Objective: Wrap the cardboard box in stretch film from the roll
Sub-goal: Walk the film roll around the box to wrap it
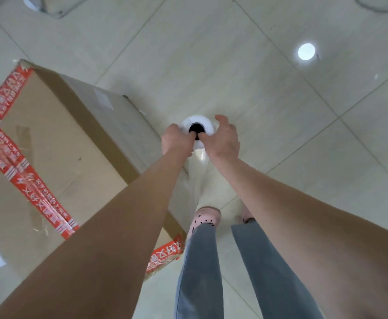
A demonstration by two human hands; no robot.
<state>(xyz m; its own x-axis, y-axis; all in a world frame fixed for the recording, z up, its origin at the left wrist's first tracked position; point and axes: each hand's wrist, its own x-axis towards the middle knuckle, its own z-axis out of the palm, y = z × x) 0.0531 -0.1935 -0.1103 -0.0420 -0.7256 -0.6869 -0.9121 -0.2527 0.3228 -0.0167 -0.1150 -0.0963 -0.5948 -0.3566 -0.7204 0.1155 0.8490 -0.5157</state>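
Observation:
A large cardboard box (57, 143) sealed with red printed tape stands on the floor at the left. To its right I look down on the end of a white stretch film roll (208, 127) with a dark core hole. My left hand (175, 140) grips the roll's left side with a finger hooked at the core. My right hand (222, 139) holds the right side, thumb at the core and fingers curved over the rim. A clear sheet of film (196, 180) hangs down below the roll beside the box's right face.
Pale floor tiles (280, 111) stretch all around, with a bright light reflection (306, 51) at upper right. My legs in grey trousers and pink shoes (205, 218) stand just right of the box. A cable lies at the top left.

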